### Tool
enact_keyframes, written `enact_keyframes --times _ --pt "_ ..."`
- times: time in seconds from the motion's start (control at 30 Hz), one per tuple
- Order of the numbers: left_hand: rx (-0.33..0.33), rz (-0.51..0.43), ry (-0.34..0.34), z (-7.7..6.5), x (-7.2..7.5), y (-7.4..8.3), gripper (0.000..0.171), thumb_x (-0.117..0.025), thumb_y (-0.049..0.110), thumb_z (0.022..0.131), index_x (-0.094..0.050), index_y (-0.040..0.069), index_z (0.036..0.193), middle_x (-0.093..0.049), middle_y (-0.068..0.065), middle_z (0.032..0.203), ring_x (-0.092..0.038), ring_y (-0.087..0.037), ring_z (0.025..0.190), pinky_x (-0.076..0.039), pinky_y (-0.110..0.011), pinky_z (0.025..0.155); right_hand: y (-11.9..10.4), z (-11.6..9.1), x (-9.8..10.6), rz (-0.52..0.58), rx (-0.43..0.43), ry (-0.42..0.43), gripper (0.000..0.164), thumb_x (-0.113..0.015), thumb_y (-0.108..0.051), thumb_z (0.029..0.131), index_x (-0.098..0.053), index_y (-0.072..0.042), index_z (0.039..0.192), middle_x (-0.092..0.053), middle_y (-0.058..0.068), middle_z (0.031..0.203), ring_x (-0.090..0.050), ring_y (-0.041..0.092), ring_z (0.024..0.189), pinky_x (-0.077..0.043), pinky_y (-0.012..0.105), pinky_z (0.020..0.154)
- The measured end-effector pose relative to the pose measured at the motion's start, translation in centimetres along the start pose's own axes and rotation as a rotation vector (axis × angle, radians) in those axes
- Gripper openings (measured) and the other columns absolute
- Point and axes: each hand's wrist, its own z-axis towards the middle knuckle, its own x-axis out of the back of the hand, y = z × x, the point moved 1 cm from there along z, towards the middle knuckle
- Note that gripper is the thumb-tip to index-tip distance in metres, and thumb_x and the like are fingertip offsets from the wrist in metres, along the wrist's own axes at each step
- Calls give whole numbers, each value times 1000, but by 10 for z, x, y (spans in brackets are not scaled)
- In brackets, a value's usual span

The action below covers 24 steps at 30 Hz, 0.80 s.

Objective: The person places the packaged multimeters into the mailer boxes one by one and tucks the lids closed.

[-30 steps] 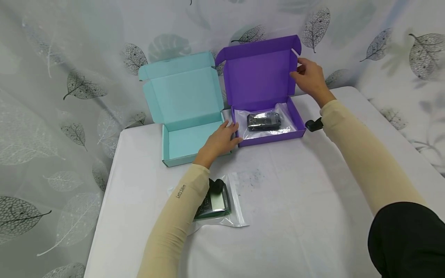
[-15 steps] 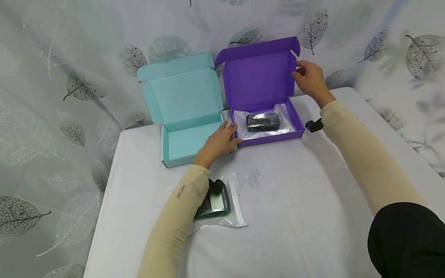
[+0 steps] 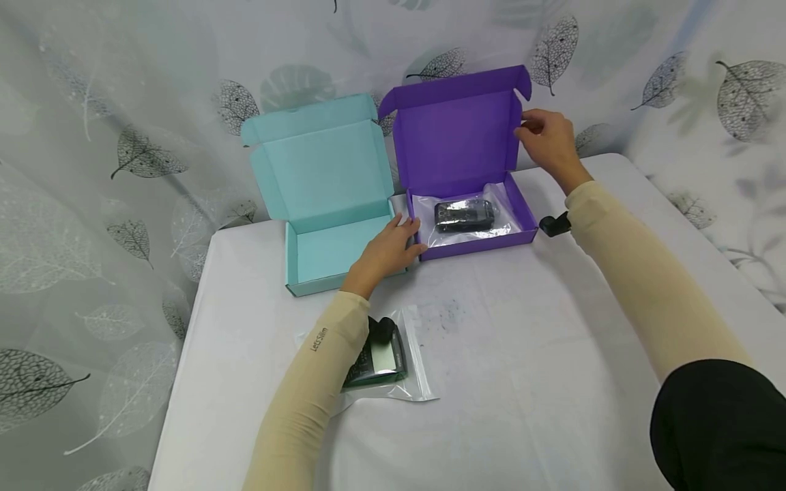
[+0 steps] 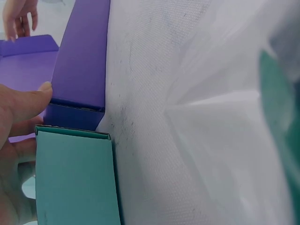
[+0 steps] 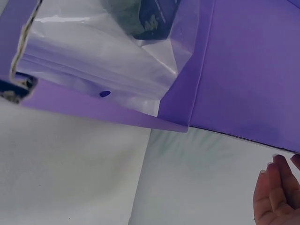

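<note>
Clear bag [image 5: 93,51] is seated in purple box [image 5: 75,101], dark item [image 5: 153,22] enclosed; right hand [image 5: 277,192] is seen just beside lid [image 5: 253,70] edge.

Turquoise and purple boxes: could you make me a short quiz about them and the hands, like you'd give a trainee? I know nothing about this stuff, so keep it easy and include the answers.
1. True or false: the turquoise mailer box and the purple mailer box both stand open.
2. What lies inside the purple mailer box?
A) scissors
B) a black device in a clear plastic bag
C) a cup
3. Which of the person's hands is up beside the raised purple lid, and which is lower, where the two boxes meet?

Key
1. True.
2. B.
3. The right hand is beside the lid; the left hand is lower, where the boxes meet.
</note>
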Motion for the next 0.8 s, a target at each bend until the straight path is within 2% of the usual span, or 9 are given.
enact_keyframes --times 0.17,0.43,0.6,0.8 --pt "1 -3 1 0 0 0 64 -49 45 95 -30 12 147 -26 -8 150 -7 -23 140 -26 -49 104 -3 -2 -1 8 15 55 34 -54 -27 92 -65 -5 117 -64 11 107 -56 21 97 -43 34 81" --pt "-7 2 2 1 -2 -1 65 -50 45 95 -30 12 147 -26 -8 150 -7 -24 140 -26 -49 104 -5 -3 0 -10 6 73 35 -52 -31 93 -62 0 106 -63 14 103 -56 24 98 -42 37 81" --pt "-11 8 9 1 -3 -2 64 -49 45 95 -30 12 147 -27 -9 150 -8 -25 140 -27 -49 104 -3 -4 1 -6 -14 69 34 -54 -32 92 -60 -1 104 -62 11 97 -53 20 88 -41 30 73" --pt "-16 2 11 1 -4 -1 64 -50 44 95 -30 11 147 -27 -9 149 -8 -25 140 -28 -49 103 -1 -6 4 49 -38 72 30 -59 -33 90 -61 -4 99 -60 0 83 -54 11 72 -41 24 61"
